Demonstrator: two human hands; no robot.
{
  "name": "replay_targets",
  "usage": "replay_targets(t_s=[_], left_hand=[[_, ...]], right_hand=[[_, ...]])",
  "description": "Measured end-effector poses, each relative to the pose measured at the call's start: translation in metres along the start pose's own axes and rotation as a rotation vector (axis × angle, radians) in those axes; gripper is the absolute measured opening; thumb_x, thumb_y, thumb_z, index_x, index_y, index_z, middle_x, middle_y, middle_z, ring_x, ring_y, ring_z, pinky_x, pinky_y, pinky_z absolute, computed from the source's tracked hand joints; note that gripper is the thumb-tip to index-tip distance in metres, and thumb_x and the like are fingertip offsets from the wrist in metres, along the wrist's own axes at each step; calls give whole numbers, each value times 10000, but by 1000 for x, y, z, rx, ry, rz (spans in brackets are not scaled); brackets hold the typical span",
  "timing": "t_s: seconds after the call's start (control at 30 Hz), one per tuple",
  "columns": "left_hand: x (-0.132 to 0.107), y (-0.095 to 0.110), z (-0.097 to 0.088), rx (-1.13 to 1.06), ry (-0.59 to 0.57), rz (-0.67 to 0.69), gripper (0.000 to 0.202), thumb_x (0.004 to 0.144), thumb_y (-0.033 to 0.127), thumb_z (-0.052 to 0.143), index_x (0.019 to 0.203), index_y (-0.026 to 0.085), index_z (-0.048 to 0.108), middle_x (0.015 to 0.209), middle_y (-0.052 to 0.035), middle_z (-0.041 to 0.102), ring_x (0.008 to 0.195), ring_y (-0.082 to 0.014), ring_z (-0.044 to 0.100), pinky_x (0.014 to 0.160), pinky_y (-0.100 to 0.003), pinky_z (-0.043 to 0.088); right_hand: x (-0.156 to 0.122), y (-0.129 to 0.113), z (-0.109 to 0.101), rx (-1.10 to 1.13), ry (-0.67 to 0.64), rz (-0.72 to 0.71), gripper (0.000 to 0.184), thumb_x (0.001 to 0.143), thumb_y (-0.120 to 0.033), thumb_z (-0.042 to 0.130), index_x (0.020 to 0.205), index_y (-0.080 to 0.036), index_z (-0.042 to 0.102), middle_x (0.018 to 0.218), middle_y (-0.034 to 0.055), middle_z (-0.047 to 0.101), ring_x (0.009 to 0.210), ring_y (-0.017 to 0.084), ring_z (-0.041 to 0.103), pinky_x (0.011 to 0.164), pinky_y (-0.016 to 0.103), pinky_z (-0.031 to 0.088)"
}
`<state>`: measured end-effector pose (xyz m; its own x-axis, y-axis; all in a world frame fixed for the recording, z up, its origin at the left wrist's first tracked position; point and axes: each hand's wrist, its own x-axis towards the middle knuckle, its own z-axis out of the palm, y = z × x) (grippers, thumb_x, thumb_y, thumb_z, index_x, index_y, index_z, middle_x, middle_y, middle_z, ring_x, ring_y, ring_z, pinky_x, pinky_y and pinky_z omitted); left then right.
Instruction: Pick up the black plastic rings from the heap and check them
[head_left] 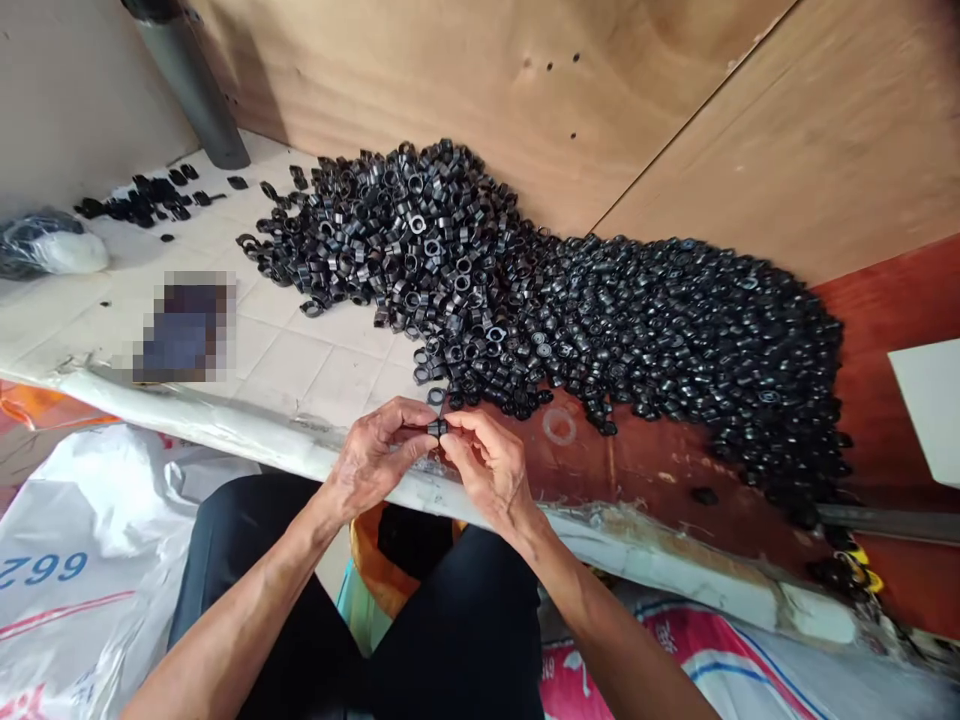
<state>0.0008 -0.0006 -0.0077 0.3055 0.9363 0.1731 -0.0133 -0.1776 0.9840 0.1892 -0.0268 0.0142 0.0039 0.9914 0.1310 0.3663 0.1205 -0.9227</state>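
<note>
Between the fingertips of both hands is a small black plastic part (437,428), held just above the front edge of the table. My left hand (381,450) pinches it from one side, and my right hand (491,462) pinches it from the other. Fingers cover much of the part, so I cannot make out whether it is one piece or two joined. Just beyond my fingertips begins a large heap of black plastic rings (390,220). To its right it runs into a heap of small black caps (675,320).
A wooden panel (465,70) stands behind the heaps. A grey pipe (199,95), loose black pieces (146,200) and a blurred-out object (184,330) are at the left. An orange-lined container (367,560) sits below the edge between my knees. White sacks (90,560) flank my legs.
</note>
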Motion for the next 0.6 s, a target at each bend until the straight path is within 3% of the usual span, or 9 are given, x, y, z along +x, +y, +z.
replay_targets(t_s=[0.07,0.13,0.23,0.3,0.4,0.47,0.6], left_hand=[[1,1,0,39,-4,25,166,970,270,734,1120,210,692,1167,-71,717,1035,-198,741,899,-329,647],[1,3,0,138,-3,98,143,978,247,720,1112,211,690,1158,-75,728,1050,-203,739,913,-340,640],[0,6,0,251,-22,206,140,987,210,699,1126,219,692,1156,-81,732,1098,-213,728,962,-363,618],[0,8,1,185,-39,167,143,992,229,698,1134,214,685,1147,-81,725,1058,-207,739,929,-351,627],[1,11,0,48,-62,5,154,1000,290,698,1120,196,677,1090,-69,725,950,-187,751,860,-322,636],[2,13,-2,41,-85,-35,159,1004,311,691,1109,192,685,1085,-68,731,930,-183,748,857,-319,630],[0,17,-2,121,-70,78,136,990,301,699,1081,203,728,1071,-74,750,1011,-208,736,928,-356,615]], right_hand=[[2,-2,1,42,-8,61,210,924,-384,661,1014,-200,705,826,33,717,642,161,688,627,266,544],[5,-6,3,124,-42,214,242,922,-439,670,883,-200,675,676,-6,657,520,135,611,544,245,497],[6,-12,4,174,-104,408,504,983,-572,568,629,-216,527,507,-39,514,400,95,437,444,230,387],[3,-13,4,74,-50,348,495,993,-564,557,640,-218,535,519,-35,516,431,103,461,470,233,404],[-2,-12,3,-28,35,78,254,946,-456,629,956,-209,688,757,23,687,606,150,625,603,266,518],[-4,-10,4,7,2,1,261,934,-431,628,1055,-210,697,856,55,729,645,166,669,635,292,554],[-3,-11,5,151,-30,278,235,924,-432,636,874,-202,640,570,-27,619,468,141,595,541,268,529]])
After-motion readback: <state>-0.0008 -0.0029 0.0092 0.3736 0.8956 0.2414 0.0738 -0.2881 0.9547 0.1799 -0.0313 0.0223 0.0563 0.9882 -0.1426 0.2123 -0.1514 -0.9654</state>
